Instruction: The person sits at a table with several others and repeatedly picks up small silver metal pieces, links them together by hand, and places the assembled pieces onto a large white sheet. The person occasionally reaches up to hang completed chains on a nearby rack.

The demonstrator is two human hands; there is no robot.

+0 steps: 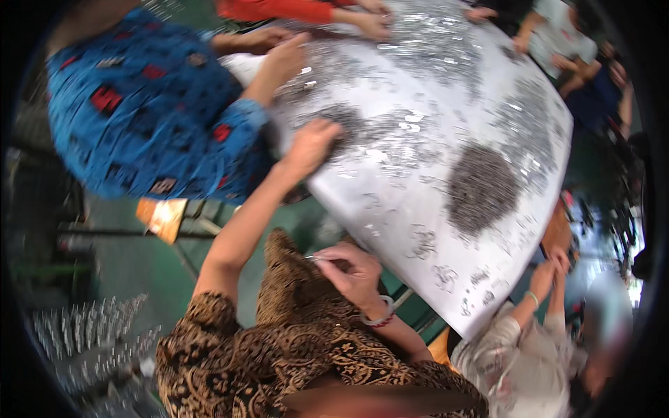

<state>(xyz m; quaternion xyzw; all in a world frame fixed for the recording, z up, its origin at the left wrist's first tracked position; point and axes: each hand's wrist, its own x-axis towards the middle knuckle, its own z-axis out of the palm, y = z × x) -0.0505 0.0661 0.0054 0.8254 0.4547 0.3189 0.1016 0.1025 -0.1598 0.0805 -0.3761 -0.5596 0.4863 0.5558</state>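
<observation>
We see the person's left hand (pixel 313 148) stretched out over the left part of a broad white tabletop (pixel 390 226), its fingers bent and reaching to the edge of a dark grey heap of small thin metal pieces (pixel 352 122); blur hides the fingertips, so we cannot tell whether they pinch anything. The person's right hand (pixel 357 273) is drawn in close to the body, apart from the tabletop, and there we make out thumb and forefinger brought together on a small slim silvery metal piece (pixel 311 258), which sticks out to the left over the brown and black patterned garment (pixel 272 348) that the person wears. The same arm bears a pale round bangle (pixel 385 306) and a red beaded bracelet (pixel 380 322). Across the tabletop we find a rounded brownish-grey pile (pixel 483 189) toward the right, bright silvery scatterings (pixel 435 45) at the far side and little dark clusters (pixel 422 240) nearer the front corner. To the left we see a co-worker in a blue shirt with red and black patches (pixel 139 118), and beyond, a bright red sleeve (pixel 279 8). At lower right is a co-worker in pale clothing (pixel 512 355); at left we note an orange-brown wooden seat (pixel 162 217) above the green floor (pixel 132 261)
</observation>
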